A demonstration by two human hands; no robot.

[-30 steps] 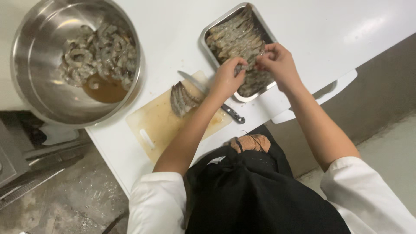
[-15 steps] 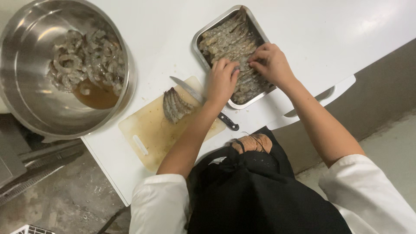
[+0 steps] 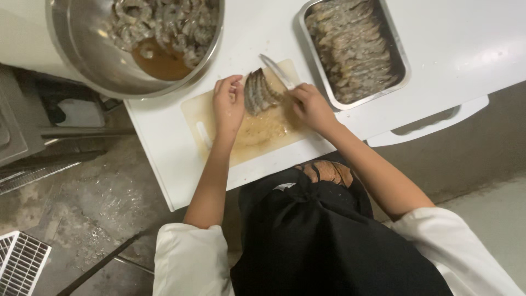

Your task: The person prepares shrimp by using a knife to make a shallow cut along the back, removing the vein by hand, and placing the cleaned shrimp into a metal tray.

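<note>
Now the left hand (image 3: 229,101) presses the shrimp pile (image 3: 258,92) on the cutting board (image 3: 249,131); the right hand (image 3: 309,105) grips the knife (image 3: 275,71).

On the white desk (image 3: 164,148) stand a large steel bowl (image 3: 98,60) of raw shrimp in brownish liquid and a rectangular steel tray (image 3: 397,52) of split shrimp, with a metal grate (image 3: 19,263) on the wet floor.

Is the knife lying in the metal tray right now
No, the knife is in the right hand over the cutting board, beside the metal tray.
</note>
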